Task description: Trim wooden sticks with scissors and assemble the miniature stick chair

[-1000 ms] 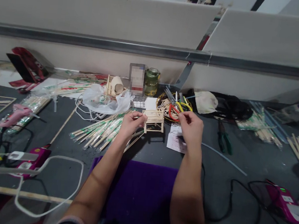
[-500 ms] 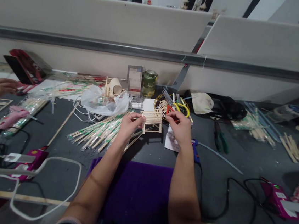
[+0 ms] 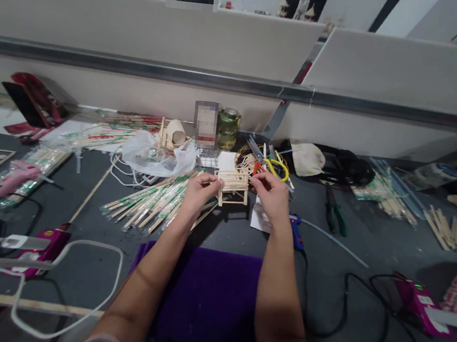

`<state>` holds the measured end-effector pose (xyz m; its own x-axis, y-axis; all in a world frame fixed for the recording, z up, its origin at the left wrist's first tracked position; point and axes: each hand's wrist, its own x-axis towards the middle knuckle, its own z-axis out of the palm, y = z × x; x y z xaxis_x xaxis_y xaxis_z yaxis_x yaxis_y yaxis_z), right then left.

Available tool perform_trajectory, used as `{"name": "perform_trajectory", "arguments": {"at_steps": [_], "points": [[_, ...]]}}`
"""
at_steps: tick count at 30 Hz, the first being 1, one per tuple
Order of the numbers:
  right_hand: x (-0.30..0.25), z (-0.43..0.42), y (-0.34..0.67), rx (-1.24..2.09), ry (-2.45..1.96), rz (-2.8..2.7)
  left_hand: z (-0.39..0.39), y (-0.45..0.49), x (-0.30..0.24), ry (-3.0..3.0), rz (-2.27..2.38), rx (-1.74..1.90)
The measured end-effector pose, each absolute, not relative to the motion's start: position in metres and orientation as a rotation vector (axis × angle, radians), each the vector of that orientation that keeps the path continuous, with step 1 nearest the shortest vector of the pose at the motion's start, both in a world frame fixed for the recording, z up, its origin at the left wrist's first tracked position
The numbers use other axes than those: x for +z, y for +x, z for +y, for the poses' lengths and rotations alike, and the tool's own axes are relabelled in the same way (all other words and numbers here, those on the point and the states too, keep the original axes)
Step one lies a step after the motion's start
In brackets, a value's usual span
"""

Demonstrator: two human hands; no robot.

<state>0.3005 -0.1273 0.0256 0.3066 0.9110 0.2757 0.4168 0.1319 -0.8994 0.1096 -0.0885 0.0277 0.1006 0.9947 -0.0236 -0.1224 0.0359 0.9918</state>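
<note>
A small model made of pale wooden sticks [image 3: 234,185], shaped like a little bench or frame, is held up above the dark table. My left hand [image 3: 201,190] pinches its left end with closed fingers. My right hand [image 3: 271,193] is closed at the model's upper right corner, thumb and fingers pinched there. A blue glue gun [image 3: 296,230] lies on the table just beyond my right wrist. A white paper sheet [image 3: 260,218] lies under my right hand.
Wrapped chopsticks [image 3: 151,202] lie left of my hands. A basket with scissors [image 3: 268,164], green pliers [image 3: 335,214], a plastic bag [image 3: 152,155], a glass jar [image 3: 229,126], magenta devices [image 3: 422,303] [image 3: 47,244] with cables and a pink glue gun [image 3: 11,179] crowd the table. A purple mat [image 3: 207,294] lies near me.
My right hand has moved left from the basket to the model's upper right corner. The blue glue gun came into view. Another person's hand at the far left has withdrawn.
</note>
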Motion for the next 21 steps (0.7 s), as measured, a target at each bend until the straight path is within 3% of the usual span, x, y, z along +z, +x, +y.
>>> {"name": "perform_trajectory", "arguments": {"at_steps": [6,16,21], "points": [[0.039,-0.125,0.34,0.26,-1.69,-1.177,-0.086,0.107,0.025,1.153,1.072,1.154],[0.027,-0.04,0.344,0.047,-2.034,-2.035,-0.084,0.106,0.023,1.182,1.073,1.156],[0.014,-0.021,0.322,-0.045,-2.082,-2.188,-0.084,0.105,0.022,1.169,1.071,1.154]]}}
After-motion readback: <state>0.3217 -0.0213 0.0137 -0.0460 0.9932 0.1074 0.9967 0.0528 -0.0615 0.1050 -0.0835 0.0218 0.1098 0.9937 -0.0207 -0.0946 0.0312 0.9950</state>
